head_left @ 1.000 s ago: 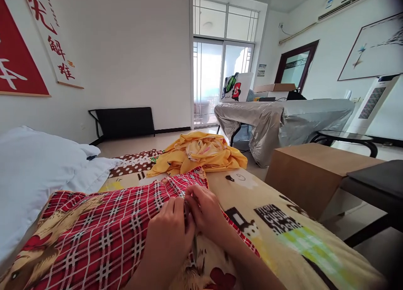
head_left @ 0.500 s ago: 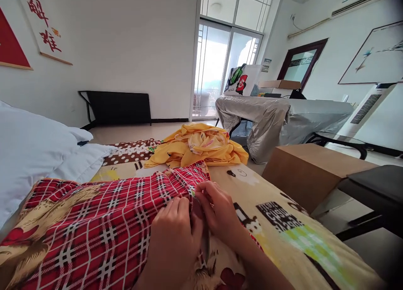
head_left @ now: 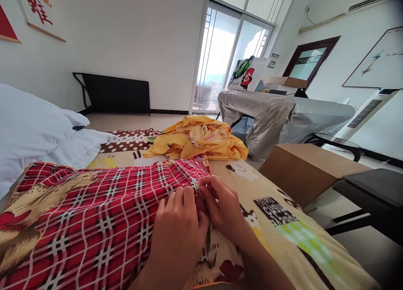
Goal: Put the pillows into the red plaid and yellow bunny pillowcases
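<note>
A red plaid cloth cover [head_left: 103, 214] with brown printed patches lies spread in front of me. It looks like a pillowcase with an open edge. My left hand [head_left: 178, 220] is closed over that edge, its fingertips curled onto the plaid side. Beside it, my right hand [head_left: 222, 204] pinches the same edge near the far corner, thumb and forefinger close together. A dark gap runs between the two hands. What lies under the fingertips is too small to make out. Just beyond the cover sits a crumpled yellow cloth [head_left: 176, 141].
Under everything is a bed with a cream printed sheet [head_left: 239, 178]. White pillows [head_left: 40, 130] lie at the left. A cardboard box [head_left: 308, 168] and a black stool [head_left: 374, 189] stand to the right. Behind them is a table under silver sheeting [head_left: 270, 118].
The camera view has tilted slightly, shifting the room. Both hands keep hold of the cover's edge, with only small finger movements.
</note>
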